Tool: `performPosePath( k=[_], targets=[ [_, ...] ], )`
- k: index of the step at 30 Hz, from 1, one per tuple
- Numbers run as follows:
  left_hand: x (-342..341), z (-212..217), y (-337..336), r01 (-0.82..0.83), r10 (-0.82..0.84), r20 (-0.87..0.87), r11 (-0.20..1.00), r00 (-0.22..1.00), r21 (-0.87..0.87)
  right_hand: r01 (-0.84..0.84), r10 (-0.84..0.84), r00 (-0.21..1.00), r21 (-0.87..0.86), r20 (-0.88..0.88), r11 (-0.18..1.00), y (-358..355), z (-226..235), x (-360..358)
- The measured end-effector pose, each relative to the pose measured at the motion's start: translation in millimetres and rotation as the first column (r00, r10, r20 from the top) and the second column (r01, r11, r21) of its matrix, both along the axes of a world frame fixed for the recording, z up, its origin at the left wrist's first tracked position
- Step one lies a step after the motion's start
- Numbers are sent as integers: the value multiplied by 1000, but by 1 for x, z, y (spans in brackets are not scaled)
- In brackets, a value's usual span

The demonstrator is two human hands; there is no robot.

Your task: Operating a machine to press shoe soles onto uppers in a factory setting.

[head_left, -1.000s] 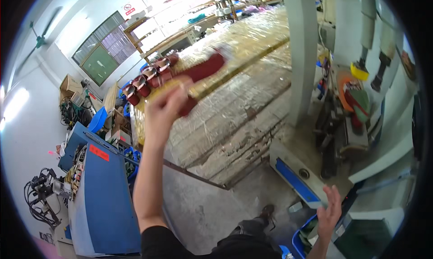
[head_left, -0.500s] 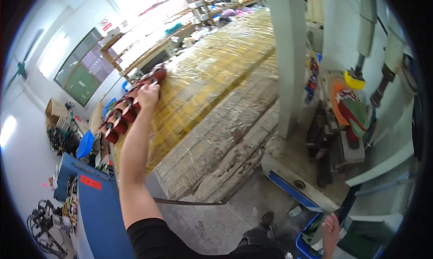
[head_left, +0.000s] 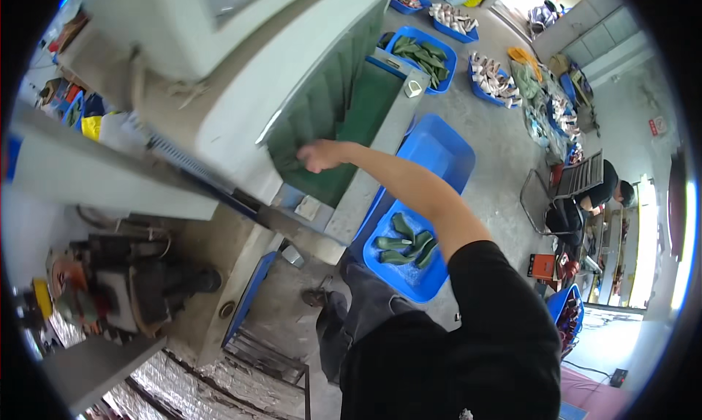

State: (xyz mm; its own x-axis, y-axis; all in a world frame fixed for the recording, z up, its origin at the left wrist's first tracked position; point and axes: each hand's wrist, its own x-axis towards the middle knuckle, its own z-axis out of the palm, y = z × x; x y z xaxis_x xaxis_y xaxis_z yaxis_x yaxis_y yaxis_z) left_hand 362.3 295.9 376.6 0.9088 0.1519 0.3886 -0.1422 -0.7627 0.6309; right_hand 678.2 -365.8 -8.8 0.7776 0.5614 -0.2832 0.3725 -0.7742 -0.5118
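My right hand (head_left: 323, 156) reaches from the lower right to the dark green strip curtain (head_left: 322, 98) at the mouth of a large pale machine (head_left: 234, 76). Its fingers look curled in at the curtain's lower end, somewhat blurred; whatever they hold is hidden. Below the hand runs a green conveyor belt (head_left: 369, 102) with a pale metal edge. Beside that edge stands a blue tub (head_left: 439, 145). Nearer to me, another blue tub (head_left: 417, 292) holds several dark green, foot-shaped pieces (head_left: 423, 246) on clear plastic. My left hand is out of view.
More blue tubs with green pieces (head_left: 423, 58) and whitish pieces (head_left: 493, 80) stand across the grey floor. A person (head_left: 607, 193) sits bent over on a chair (head_left: 545, 204) at the right. A machine with a worn base (head_left: 219, 274) and a low metal frame (head_left: 267, 358) lie to the left.
My view has swung right, from the yellow-topped table to the machine with the curtain. My left hand, earlier at a row of dark red shoe-like pieces, has left view; my right arm now reaches out.
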Motion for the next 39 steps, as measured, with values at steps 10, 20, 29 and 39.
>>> performPosePath(
  k=[10,20,29,39],
  targets=[
    [237,-42,112,-462,391,-272,838,879,-291,599,-628,711,195,316,777,96,-7,20],
    [248,-79,6,-579,609,-177,564,773,-589,837,-825,538,232,-174,496,8,81,-77],
    [215,-99,17,-444,550,-140,471,824,-762,805,-301,455,532,-838,-263,75,216,-305],
    [-17,-43,46,294,432,216,-121,875,-948,222,121,949,892,-290,395,529,334,-88]
  ],
)
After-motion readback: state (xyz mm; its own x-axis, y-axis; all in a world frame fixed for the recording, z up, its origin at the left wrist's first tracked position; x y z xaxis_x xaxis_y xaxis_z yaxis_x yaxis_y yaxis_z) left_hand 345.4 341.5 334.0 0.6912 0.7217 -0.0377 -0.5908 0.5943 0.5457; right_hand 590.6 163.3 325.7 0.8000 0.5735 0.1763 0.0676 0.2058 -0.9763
